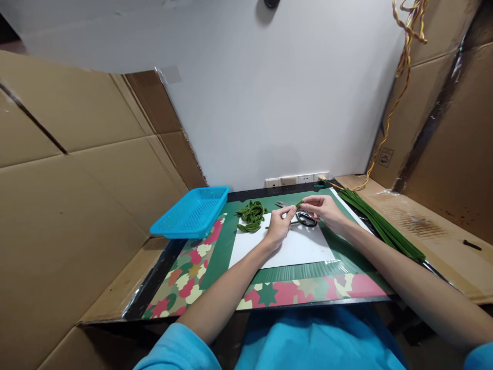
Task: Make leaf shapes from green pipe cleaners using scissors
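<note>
Over the white sheet, my left hand and my right hand meet, fingertips pinched on a green pipe cleaner. Its short visible part runs between the two hands; the rest is hidden by the fingers. Below them lie scissors with dark handles, their blade tips showing behind my left hand. A green strand sticks out on the sheet beside my left hand. To the left is a heap of bent, looped green pipe cleaner pieces.
A blue perforated basket stands at the table's left edge. Long straight green pipe cleaners lie bundled at right. Cardboard walls flank both sides. Sockets line the back wall, with a twisted yellow cord hanging at right.
</note>
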Demonstrator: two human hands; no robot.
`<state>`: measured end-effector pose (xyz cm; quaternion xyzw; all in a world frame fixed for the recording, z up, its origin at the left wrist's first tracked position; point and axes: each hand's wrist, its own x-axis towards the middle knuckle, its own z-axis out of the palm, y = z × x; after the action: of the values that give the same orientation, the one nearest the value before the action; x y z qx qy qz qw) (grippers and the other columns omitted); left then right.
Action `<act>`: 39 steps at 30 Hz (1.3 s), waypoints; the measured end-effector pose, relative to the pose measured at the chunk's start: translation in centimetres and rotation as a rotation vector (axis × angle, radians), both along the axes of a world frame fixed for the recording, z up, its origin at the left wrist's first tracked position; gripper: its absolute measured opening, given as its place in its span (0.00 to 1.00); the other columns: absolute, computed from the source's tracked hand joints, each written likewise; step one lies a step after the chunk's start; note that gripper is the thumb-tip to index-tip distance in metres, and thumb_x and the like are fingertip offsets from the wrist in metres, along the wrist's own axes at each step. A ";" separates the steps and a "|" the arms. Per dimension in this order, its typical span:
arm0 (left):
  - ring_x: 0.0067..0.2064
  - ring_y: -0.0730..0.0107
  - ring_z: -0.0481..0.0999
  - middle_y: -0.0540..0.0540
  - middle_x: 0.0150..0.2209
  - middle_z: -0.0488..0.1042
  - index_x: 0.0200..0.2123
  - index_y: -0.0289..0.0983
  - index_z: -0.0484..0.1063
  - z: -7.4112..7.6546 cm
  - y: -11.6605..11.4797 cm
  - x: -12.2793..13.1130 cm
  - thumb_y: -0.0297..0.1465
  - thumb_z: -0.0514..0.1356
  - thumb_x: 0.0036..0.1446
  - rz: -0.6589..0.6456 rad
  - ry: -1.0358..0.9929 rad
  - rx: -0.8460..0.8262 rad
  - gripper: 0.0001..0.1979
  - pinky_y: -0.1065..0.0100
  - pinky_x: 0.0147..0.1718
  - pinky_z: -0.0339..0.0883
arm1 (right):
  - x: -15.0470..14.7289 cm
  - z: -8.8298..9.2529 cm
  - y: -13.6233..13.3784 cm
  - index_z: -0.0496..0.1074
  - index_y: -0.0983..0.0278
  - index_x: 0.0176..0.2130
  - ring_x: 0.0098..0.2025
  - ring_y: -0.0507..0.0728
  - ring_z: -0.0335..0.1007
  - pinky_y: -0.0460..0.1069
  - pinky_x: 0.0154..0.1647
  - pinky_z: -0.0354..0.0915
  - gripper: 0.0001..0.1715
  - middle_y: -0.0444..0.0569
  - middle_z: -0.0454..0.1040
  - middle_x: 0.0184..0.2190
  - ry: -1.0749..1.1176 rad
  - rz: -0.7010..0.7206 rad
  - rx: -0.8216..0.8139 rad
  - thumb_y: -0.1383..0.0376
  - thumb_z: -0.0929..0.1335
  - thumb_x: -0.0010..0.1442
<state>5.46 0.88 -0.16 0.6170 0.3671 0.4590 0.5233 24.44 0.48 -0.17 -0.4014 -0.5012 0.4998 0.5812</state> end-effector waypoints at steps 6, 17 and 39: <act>0.25 0.66 0.69 0.49 0.19 0.72 0.39 0.36 0.87 0.1 -0.1 0.2 0.51 0.72 0.57 0.007 0.042 0.070 0.22 0.70 0.24 0.59 | 0.2 0.2 0.0 0.82 0.64 0.34 0.22 0.49 0.59 0.46 0.19 0.51 0.31 0.46 0.77 0.25 -0.006 0.008 -0.001 0.47 0.86 0.39; 0.39 0.58 0.78 0.42 0.33 0.84 0.35 0.35 0.87 0.5 -0.3 0.2 0.48 0.71 0.59 -0.019 0.086 0.212 0.20 0.66 0.36 0.67 | 0.0 0.6 -0.4 0.82 0.64 0.32 0.21 0.50 0.59 0.48 0.20 0.51 0.30 0.46 0.77 0.23 -0.037 0.006 0.015 0.45 0.85 0.40; 0.16 0.80 0.57 0.53 0.23 0.69 0.28 0.36 0.72 -0.4 -0.1 0.1 0.59 0.60 0.65 -0.138 0.096 0.152 0.31 0.71 0.16 0.47 | -0.1 0.8 -0.6 0.82 0.64 0.32 0.20 0.49 0.58 0.48 0.20 0.51 0.29 0.45 0.75 0.21 -0.030 -0.034 0.050 0.45 0.84 0.42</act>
<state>5.59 0.79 -0.52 0.7001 0.3127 0.4184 0.4869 24.35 -0.14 0.66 -0.4027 -0.5154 0.4709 0.5920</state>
